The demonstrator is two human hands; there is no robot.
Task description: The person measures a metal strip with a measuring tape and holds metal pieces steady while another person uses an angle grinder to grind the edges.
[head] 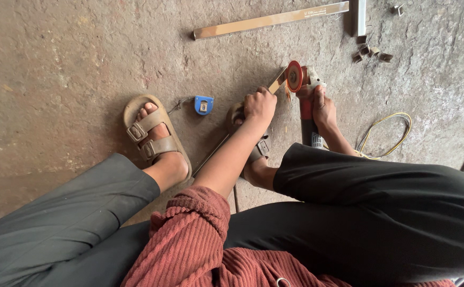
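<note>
The person squats on the bare concrete floor (67, 69), which lies open to the left and ahead, while the right side is more crowded: a loose yellow cable (389, 135) curls just beside the right forearm, and a scatter of short cut tube pieces (371, 52) sits near the top edge. A long square steel tube (269, 21) lies well apart at the top, running nearly level with a slight upward tilt to the right. The left hand (259, 104) is closed down on a thin metal bar (275, 82), pinning it against the floor by the sandalled foot (253, 146); the bar's long axis slants from lower left to upper right, its far end pointing up at the red cutting disc (294, 75). The right hand (322, 106) has its grip wrapped tight round the body of the angle grinder (307, 114), whose long axis runs almost straight away from the person, disc at the far end touching the bar. A blue tape measure (204, 104) rests between the two feet, near the other sandal (152, 133).
</note>
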